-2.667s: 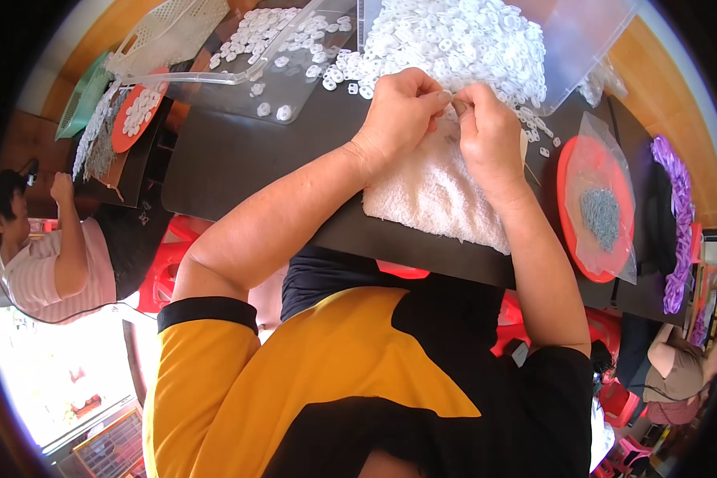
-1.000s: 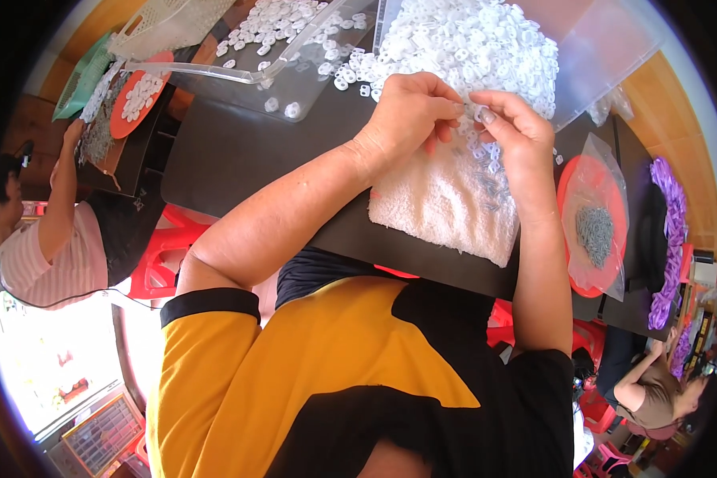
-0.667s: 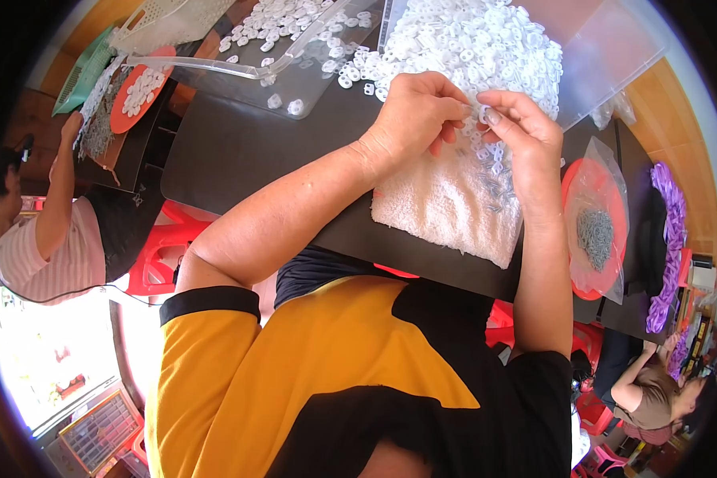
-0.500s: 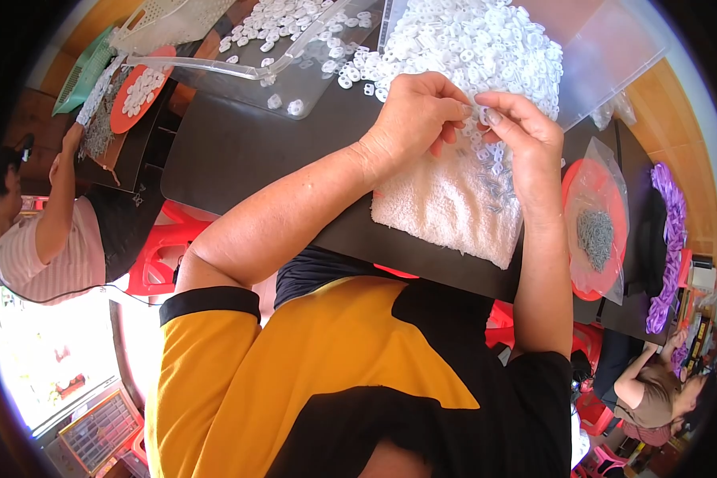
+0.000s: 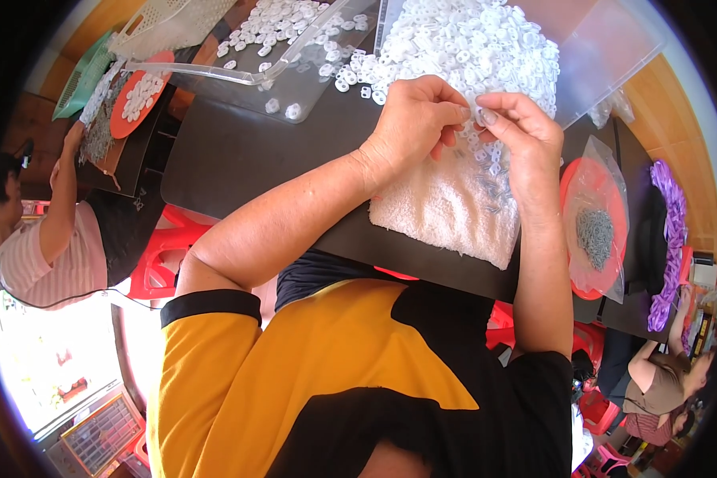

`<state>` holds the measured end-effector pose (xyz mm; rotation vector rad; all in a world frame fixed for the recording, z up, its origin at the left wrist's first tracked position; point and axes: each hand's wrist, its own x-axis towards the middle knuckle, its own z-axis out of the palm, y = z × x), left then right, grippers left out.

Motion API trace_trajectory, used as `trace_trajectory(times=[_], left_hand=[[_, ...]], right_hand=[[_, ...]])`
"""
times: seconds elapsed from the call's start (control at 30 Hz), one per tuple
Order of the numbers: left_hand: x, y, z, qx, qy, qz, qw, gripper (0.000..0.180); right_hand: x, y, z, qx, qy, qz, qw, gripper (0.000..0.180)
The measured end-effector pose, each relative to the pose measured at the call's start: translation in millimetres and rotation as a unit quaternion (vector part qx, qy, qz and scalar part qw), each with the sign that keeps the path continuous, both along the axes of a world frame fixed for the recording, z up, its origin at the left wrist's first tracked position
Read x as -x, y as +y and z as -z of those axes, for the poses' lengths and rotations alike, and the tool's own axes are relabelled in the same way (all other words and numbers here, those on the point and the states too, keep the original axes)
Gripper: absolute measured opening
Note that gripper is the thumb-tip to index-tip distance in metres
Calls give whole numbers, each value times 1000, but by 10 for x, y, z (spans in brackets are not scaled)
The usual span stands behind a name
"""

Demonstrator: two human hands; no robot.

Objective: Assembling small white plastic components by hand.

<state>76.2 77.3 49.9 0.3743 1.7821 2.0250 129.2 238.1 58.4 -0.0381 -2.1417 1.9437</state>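
Observation:
My left hand (image 5: 422, 115) and my right hand (image 5: 527, 131) meet fingertip to fingertip above a pale terry cloth (image 5: 446, 213) at the table's front. Thumb and forefinger of the right pinch a small white plastic piece, mostly covered by the fingers. The left is closed in a pinch too; whatever it grips is too small to make out. Just beyond the hands rises a heap of white plastic pieces (image 5: 470, 48) with holes in them. Under my right hand, thin grey metal pieces (image 5: 495, 191) and a few white ones lie on the cloth.
A red plate (image 5: 572, 203) with a clear bag of grey metal pieces (image 5: 594, 237) stands at right, near a purple ribbon bundle (image 5: 668, 247). Clear plastic bins (image 5: 295, 107) hold white pieces at the back. Co-workers sit at far left (image 5: 52, 247) and far right (image 5: 653, 386).
My hands stay nearly in place, fingertips shifting slightly around the small piece. At far right, a co-worker's arm has reached up and out.

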Motion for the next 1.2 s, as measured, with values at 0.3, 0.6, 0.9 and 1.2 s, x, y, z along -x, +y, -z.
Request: trace_trajectory(times=[0.3, 0.6, 0.9, 1.2], left_hand=[[-46, 7, -25, -69, -15, 13, 997, 14], [-13, -5, -26, -6, 126, 103, 987, 34], [-8, -24, 15, 21, 193, 70, 979, 30], [-38, -30, -10, 30, 210, 61, 975, 32]], right_hand=[[23, 39, -12, 64, -27, 6, 998, 21], [4, 223, -120, 100, -51, -95, 989, 37], [-16, 221, -149, 55, -106, -75, 990, 20], [-50, 202, -169, 29, -102, -122, 987, 22]])
